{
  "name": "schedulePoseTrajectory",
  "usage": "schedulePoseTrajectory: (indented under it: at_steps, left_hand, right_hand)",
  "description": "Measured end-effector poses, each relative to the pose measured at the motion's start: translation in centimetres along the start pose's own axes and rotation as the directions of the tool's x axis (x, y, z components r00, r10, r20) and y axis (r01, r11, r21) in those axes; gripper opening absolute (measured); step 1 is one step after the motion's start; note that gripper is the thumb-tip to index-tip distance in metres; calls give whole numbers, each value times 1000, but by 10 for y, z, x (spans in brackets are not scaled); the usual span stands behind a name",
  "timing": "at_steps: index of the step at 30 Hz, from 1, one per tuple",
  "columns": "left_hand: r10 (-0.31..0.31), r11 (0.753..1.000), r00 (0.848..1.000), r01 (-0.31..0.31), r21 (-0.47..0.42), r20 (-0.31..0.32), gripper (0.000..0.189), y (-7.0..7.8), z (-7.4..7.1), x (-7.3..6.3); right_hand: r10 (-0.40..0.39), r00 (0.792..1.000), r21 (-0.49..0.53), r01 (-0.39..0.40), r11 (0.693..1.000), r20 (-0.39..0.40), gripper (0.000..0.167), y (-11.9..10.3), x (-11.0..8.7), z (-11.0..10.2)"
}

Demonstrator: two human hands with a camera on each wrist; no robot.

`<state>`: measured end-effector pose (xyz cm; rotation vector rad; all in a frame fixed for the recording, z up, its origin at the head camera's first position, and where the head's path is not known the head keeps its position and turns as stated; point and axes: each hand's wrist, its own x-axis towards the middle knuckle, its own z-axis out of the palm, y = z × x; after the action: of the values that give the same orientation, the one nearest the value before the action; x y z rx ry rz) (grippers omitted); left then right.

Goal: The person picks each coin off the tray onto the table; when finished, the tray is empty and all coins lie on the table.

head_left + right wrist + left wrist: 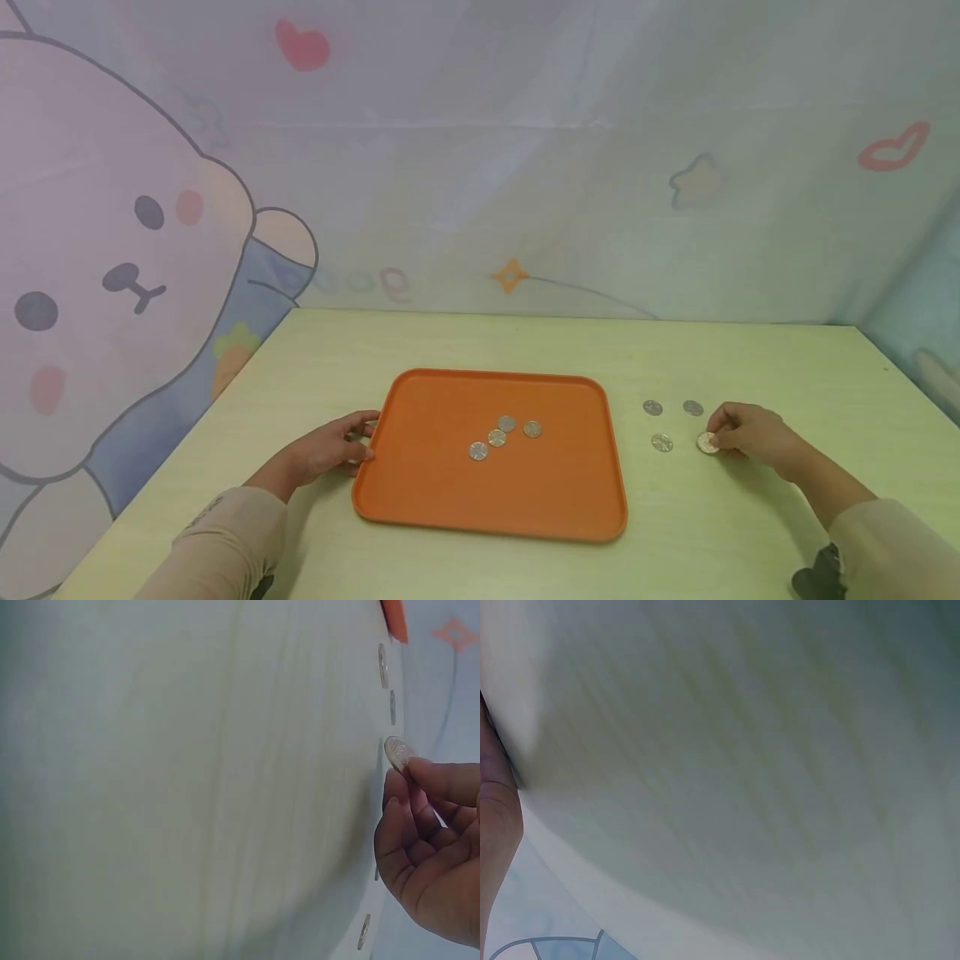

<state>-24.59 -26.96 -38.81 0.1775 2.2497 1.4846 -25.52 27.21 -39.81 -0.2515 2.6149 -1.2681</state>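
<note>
My right hand (753,435) pinches a silvery coin (707,442) between thumb and fingertips at the right side of the table. In the right wrist view this coin (398,754) is tilted, its edge raised off the tabletop. Close by lie more coins (662,442), spaced apart. My left hand (327,447) holds the left rim of an orange tray (420,492), thumb at the edge. Several coins (497,437) lie flat near the tray's middle. Only a strip of the left hand (496,825) shows in the left wrist view.
The pale wooden table (720,542) ends at a printed cloth backdrop (480,183) behind it. A corner of the tray (394,621) and loose coins (364,931) appear along the right wrist view's edge. A dark object (819,575) sits beside the right sleeve.
</note>
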Motion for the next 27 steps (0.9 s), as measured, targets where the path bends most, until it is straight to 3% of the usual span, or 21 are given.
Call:
schedulePoseTrajectory:
  at_steps: [12,27]
  left_hand:
    - [-9,1000,1000,9,5,-5,59,2,1,-1]
    - [-28,1000,999,28,11,-23,58,1,1,0]
  right_hand:
    - [-35,999,-135,30,990,-29,13,-4,5,6]
    - [-36,998,-190,27,981,-46,12,-1,8,6]
